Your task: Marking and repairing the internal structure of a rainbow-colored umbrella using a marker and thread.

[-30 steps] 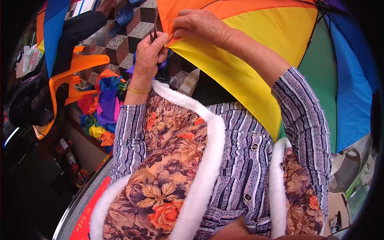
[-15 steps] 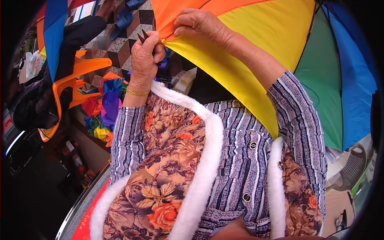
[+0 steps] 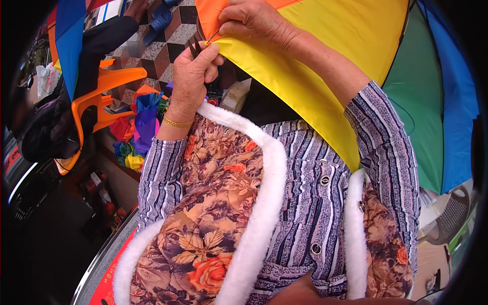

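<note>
While my left hand [image 3: 195, 76] and right hand [image 3: 259, 24] meet at the upper centre of the view, an umbrella canopy [image 3: 325, 71] of coloured panels lies stretched between them and my body. My left hand is closed, thumb against curled fingers, pinching the canopy's corner where the orange and yellow panels meet; two dark pointed blades [image 3: 194, 50] project from the same grip. My right hand, just beside it, is nearly closed, its thumb and forefinger holding a thin needle-like piece [image 3: 213, 36] whose end reaches that corner. The yellow panel's edge runs slantwise from my left fingers down to my vest [image 3: 203, 208], which is floral with white trim. Green and blue panels spread beyond my right forearm. A gold bracelet [image 3: 178, 123] encircles my left wrist.

Farther out to the left stands an orange chair [image 3: 119, 79], with a heap of multicoloured cloth [image 3: 145, 124] beside it. Beyond, on the patterned tile floor [image 3: 168, 48], are a blue slipper [image 3: 160, 19] and another person's dark-clad leg [image 3: 107, 46]. At the lower right sits a grey perforated object [image 3: 454, 216].
</note>
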Tool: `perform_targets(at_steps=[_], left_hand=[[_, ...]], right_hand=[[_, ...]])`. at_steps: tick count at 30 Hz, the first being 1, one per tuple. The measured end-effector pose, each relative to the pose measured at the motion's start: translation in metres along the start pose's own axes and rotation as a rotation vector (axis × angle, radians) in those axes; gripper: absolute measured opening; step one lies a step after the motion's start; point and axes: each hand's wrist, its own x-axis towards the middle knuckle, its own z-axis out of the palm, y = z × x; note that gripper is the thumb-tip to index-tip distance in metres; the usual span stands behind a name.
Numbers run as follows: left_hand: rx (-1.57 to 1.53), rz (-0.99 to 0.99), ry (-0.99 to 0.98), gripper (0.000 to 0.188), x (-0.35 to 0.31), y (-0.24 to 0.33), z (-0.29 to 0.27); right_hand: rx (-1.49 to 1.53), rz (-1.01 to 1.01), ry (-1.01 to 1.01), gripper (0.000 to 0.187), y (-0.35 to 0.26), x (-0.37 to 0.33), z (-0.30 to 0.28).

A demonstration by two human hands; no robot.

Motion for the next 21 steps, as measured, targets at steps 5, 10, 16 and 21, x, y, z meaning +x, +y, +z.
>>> perform_targets(at_steps=[5, 10, 16, 21], left_hand=[[-0.020, 0.083, 0.032, 0.009, -0.003, -0.004, 0.000], [0.080, 0.136, 0.074, 0.007, -0.009, -0.003, -0.002], [0.294, 0.195, 0.254, 0.011, -0.019, -0.006, -0.007], [0.293, 0.430, 0.297, 0.014, -0.002, 0.010, -0.022]], right_hand=[[-0.039, -0.025, 0.003, 0.015, 0.009, -0.002, 0.000], [-0.074, 0.010, 0.012, 0.015, 0.010, -0.010, 0.009], [-0.114, 0.038, 0.039, 0.011, -0.017, -0.012, 0.023], [-0.235, -0.015, 0.092, 0.010, -0.019, -0.034, 0.028]])
